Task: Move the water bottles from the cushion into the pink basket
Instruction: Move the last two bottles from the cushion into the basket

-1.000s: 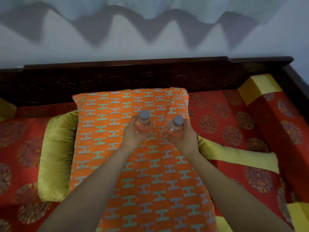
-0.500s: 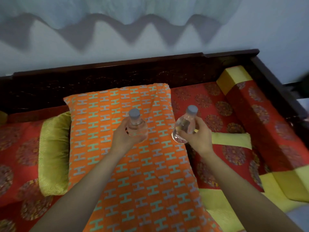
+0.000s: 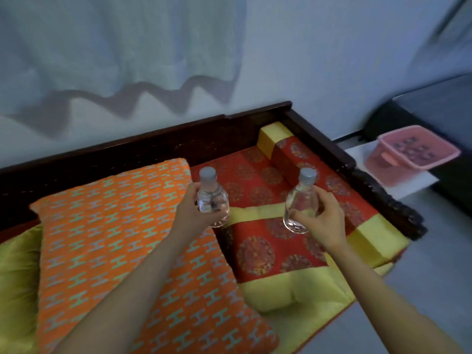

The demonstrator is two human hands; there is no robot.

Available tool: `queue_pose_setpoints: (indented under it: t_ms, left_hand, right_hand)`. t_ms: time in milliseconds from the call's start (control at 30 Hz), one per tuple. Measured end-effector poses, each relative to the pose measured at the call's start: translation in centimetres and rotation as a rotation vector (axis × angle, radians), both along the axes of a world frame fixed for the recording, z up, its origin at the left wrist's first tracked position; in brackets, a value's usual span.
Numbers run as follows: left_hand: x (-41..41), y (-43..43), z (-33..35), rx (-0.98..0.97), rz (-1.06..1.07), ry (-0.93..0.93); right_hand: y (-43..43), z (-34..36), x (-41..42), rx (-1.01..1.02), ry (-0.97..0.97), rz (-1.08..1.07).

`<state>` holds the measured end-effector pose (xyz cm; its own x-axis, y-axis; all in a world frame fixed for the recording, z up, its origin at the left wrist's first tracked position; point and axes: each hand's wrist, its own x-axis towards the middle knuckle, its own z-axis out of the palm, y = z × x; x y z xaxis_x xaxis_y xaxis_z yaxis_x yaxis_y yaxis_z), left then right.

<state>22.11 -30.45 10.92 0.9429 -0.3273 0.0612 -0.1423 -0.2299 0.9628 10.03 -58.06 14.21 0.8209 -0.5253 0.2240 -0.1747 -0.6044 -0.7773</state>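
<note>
A pale wall (image 3: 319,60) fills the upper part of the view, with a sheer curtain (image 3: 115,42) hanging over its left side and casting a zigzag shadow; below it runs the dark wooden frame (image 3: 153,149) of a bench, its back rail along the wall and its side rail slanting down to the right; on the seat lies the orange cushion (image 3: 102,226), patterned with small H shapes, resting on a yellow-green pad (image 3: 18,277) that shows at its left edge; beside it, to the right, spreads a red seat mat (image 3: 258,251) with round medallions and yellow bands; a red and yellow bolster (image 3: 293,154) lies along the side rail; past the bench on the right stands a dark cabinet (image 3: 439,108), blurred, above a grey floor (image 3: 434,251); the pink basket (image 3: 383,172) sits on a white ledge (image 3: 415,183) beside that cabinet, well apart from both hands, and what it holds cannot be made out; the left hand (image 3: 190,218) has its fingers curled round the left bottle (image 3: 213,200), held upright in the air over the line where the orange cushion meets the red seat mat; the right hand (image 3: 324,221) grasps the right bottle (image 3: 300,205) from its right side, the bottle tilted slightly and raised above the red seat mat; both bottles are clear with grey caps, apart from each other, and neither touches the orange cushion or the pink basket.
</note>
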Motion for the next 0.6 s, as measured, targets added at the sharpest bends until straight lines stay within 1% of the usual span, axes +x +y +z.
queue_pose_setpoints:
  t_ms: [100,200,333,433,600]
  left_hand:
    - [-3.1,-6.6,1.4,-0.014,-0.055,-0.045]
    - [-6.7,-12.9,2.1,-0.018,-0.061,-0.056]
    - [-11.3,-21.0,3.4,-0.026,-0.089,-0.062]
    - [-14.0,-26.3,4.8,-0.027,-0.109,-0.079]
    - [-15.2,-33.0,6.6,-0.011,-0.163,-0.097]
  right_hand:
    - [-6.1,1.7,-5.1,-0.031,-0.012,-0.063]
    - [-11.9,3.1,-9.9,-0.054,-0.050,-0.106]
    - [-19.2,4.8,-15.4,-0.034,-0.059,-0.138]
    - [-24.0,6.1,-18.4,-0.042,-0.073,-0.145]
    - [-29.3,7.2,-20.7,-0.057,-0.094,-0.182]
